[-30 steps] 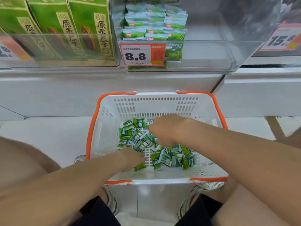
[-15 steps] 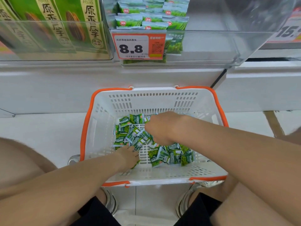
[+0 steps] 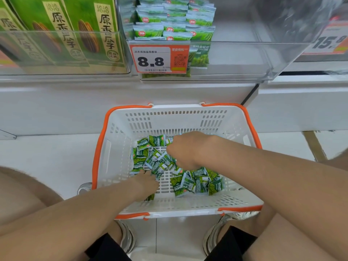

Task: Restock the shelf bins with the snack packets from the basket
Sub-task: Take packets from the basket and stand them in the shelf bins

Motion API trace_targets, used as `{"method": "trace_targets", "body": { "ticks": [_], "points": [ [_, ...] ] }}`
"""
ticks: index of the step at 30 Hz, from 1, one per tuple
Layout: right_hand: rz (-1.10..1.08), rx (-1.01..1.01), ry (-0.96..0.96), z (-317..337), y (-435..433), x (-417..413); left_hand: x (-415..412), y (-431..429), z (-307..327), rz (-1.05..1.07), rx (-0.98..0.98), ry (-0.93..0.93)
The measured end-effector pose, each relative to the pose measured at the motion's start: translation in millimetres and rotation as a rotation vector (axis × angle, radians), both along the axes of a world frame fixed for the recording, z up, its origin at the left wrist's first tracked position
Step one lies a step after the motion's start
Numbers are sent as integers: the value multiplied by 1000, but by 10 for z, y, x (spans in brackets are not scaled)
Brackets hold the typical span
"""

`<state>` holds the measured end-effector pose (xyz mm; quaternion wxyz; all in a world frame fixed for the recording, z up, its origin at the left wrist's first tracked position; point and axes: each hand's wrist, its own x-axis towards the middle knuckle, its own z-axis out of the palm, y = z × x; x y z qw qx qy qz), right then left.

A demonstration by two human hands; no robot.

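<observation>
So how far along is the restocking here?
Partly done: the clear plastic shelf bin holds stacked green-and-white packets only on its left side. In hand: the left hand and right hand are both down among the small green snack packets in the white, orange-rimmed plastic basket; their grips are hidden. Left: many packets lie in the basket.

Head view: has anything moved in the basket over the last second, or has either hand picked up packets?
Almost nothing. The right hand and left hand stay down among the snack packets in the basket, and no packet has left it. Their fingers are hidden, so a grip cannot be confirmed. The shelf bin looks unchanged.
</observation>
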<state>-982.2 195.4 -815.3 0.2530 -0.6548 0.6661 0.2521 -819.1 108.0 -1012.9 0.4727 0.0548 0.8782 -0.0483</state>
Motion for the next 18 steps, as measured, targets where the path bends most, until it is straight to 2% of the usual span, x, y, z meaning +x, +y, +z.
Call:
{"method": "trace_targets", "body": {
  "ticks": [5, 11, 15, 18],
  "points": [
    [-28, -10, -11, 92, -18, -56, -195, -60, 262, 343, 243, 29],
    [-207, -130, -57, 271, -32, -210, -733, -170, 1017, 839, 692, 360],
    [-388, -225, -179, 346, 17, -399, -909, -280, 1456, 867, 759, 651],
    [-535, -362, -301, 419, 102, -537, -968, -309, 1848, 992, 865, 846]
  ]
}}
